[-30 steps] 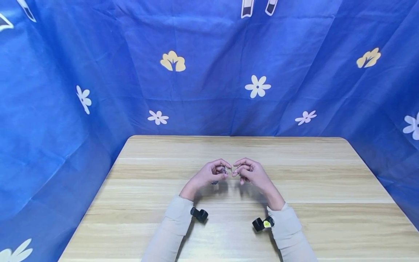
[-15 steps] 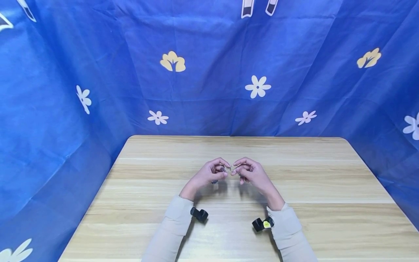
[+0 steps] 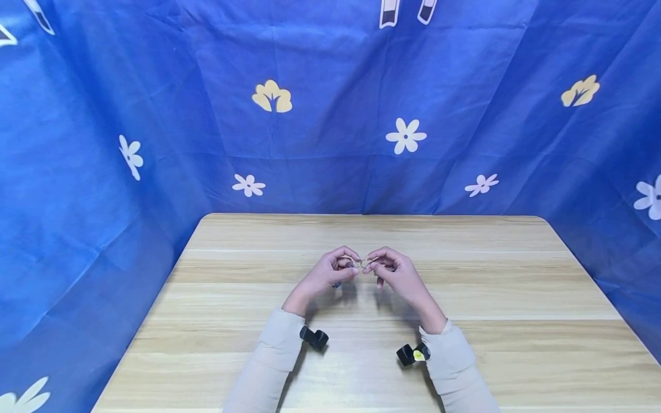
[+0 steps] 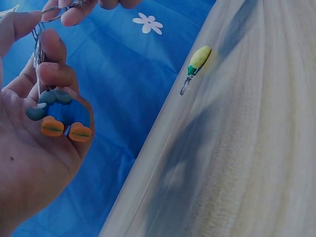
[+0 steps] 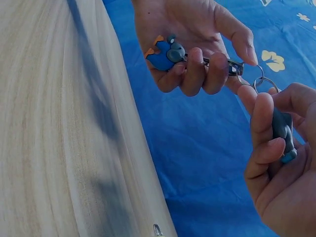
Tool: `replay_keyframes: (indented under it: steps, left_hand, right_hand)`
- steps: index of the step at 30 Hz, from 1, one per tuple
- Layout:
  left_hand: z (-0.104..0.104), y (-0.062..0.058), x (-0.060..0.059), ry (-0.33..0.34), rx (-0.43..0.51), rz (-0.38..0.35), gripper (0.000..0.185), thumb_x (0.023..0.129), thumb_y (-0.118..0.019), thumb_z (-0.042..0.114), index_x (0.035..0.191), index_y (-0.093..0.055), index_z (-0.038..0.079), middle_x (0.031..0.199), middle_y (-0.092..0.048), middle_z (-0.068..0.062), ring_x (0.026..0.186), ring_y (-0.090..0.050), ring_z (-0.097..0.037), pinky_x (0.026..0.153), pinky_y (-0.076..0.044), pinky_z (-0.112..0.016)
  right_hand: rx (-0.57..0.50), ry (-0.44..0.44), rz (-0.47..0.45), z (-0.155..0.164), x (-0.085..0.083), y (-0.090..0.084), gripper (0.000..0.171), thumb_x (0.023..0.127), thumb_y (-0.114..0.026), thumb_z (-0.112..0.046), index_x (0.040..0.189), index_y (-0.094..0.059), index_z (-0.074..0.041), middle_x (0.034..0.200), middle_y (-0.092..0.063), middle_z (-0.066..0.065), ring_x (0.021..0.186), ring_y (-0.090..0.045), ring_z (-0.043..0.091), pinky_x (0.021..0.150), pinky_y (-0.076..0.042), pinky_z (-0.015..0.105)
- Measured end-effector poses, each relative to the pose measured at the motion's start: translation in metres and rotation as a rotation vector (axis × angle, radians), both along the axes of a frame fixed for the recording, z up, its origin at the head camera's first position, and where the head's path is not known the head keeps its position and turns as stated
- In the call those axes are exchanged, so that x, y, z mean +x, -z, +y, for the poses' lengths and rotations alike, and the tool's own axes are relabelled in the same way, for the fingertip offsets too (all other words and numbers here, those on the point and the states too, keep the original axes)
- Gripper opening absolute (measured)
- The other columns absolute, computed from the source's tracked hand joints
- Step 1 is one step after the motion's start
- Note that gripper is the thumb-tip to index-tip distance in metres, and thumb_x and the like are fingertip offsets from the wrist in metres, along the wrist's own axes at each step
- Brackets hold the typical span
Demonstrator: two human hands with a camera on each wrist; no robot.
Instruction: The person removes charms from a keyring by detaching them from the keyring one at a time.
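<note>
My left hand (image 3: 333, 271) grips a keychain whose blue charm (image 5: 165, 55) has a grey head and orange feet; the charm hangs at the palm, the metal clasp (image 5: 232, 67) running through the curled fingers. A dark grey charm (image 5: 282, 129) with a blue end sits inside my right hand (image 3: 393, 274), partly covered by its fingers. Thumb and forefinger of the right hand pinch a metal split ring (image 5: 276, 85). It meets the left keychain's ring (image 5: 262, 70) between the fingertips of both hands, close over the table.
In the left wrist view, a yellow charm (image 4: 199, 58) with a green cap and metal loop overlaps the wooden table (image 3: 232, 344). A metal loop (image 5: 157, 229) shows at the right wrist view's lower edge. Blue flowered cloth (image 3: 330, 143) surrounds the table.
Both hands have risen very slightly, and their fingertips stand a little closer together. The ring between them shows more plainly now.
</note>
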State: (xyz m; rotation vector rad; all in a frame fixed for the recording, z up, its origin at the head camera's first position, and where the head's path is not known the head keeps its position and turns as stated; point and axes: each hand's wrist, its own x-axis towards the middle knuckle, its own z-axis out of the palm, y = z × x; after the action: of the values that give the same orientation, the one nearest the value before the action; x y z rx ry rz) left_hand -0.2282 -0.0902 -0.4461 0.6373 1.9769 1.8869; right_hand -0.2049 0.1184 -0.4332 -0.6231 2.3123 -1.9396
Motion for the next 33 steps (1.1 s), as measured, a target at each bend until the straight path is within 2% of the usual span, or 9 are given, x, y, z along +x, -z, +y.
replay_keyframes:
  steps: [4,6,13,17,22,28,33]
  left_hand:
    - [0.0,-0.001,0.0,-0.009,0.003,-0.006,0.033,0.087,-0.061,0.005,0.116,-0.05,-0.006,0.079,-0.063,0.009,0.067,-0.054,-0.007,0.062,-0.047,-0.02]
    - [0.0,-0.001,0.0,-0.01,0.007,-0.009,0.033,0.087,-0.062,0.005,0.116,-0.051,-0.006,0.08,-0.063,0.008,0.067,-0.055,-0.007,0.063,-0.048,-0.02]
    - [-0.001,-0.001,-0.001,-0.049,-0.028,0.005,0.03,0.088,-0.06,0.007,0.116,-0.052,-0.004,0.076,-0.058,0.004,0.065,-0.05,-0.009,0.056,-0.04,-0.018]
    - [-0.002,-0.001,-0.003,-0.067,-0.018,0.026,0.029,0.089,-0.059,0.005,0.115,-0.052,-0.006,0.076,-0.058,0.006,0.072,-0.055,-0.01,0.062,-0.044,-0.021]
    - [-0.002,0.0,-0.004,-0.054,0.01,0.043,0.028,0.09,-0.06,0.004,0.114,-0.052,-0.009,0.083,-0.063,0.01,0.079,-0.06,-0.01,0.072,-0.049,-0.023]
    - [-0.001,0.001,-0.003,-0.051,0.005,0.084,0.028,0.091,-0.061,0.006,0.113,-0.053,-0.01,0.094,-0.062,0.008,0.088,-0.059,-0.007,0.079,-0.049,-0.021]
    - [-0.002,0.0,-0.003,-0.073,-0.034,0.128,0.028,0.09,-0.061,0.006,0.114,-0.056,-0.007,0.094,-0.06,0.007,0.086,-0.056,-0.004,0.078,-0.047,-0.019]
  right_hand:
    - [0.013,0.015,0.001,-0.001,0.002,-0.002,0.019,0.093,-0.055,-0.002,0.11,-0.061,0.003,0.095,-0.068,0.03,0.054,-0.06,0.033,0.054,-0.054,0.041]
    - [0.017,0.024,0.002,-0.001,0.002,-0.002,0.019,0.093,-0.054,-0.002,0.11,-0.061,0.003,0.094,-0.069,0.029,0.054,-0.06,0.034,0.055,-0.054,0.041]
    - [0.035,-0.009,0.046,-0.006,0.005,-0.005,0.016,0.092,-0.054,-0.002,0.102,-0.066,0.002,0.092,-0.068,0.026,0.056,-0.06,0.014,0.056,-0.053,0.03]
    - [0.031,-0.014,0.034,-0.006,0.006,-0.006,0.016,0.093,-0.054,-0.002,0.103,-0.064,0.004,0.092,-0.067,0.028,0.061,-0.062,0.011,0.061,-0.055,0.029]
    - [-0.014,0.045,-0.009,0.0,0.002,-0.005,0.017,0.095,-0.054,-0.004,0.106,-0.062,0.006,0.093,-0.066,0.029,0.069,-0.066,0.014,0.065,-0.056,0.026]
    - [0.0,0.104,0.006,0.007,0.0,-0.006,0.019,0.096,-0.055,-0.008,0.107,-0.062,0.006,0.091,-0.07,0.022,0.073,-0.066,0.005,0.07,-0.055,0.025]
    - [0.017,0.152,-0.01,0.01,0.0,-0.009,0.019,0.095,-0.057,-0.011,0.107,-0.064,0.003,0.095,-0.069,0.023,0.074,-0.065,0.004,0.071,-0.056,0.028]
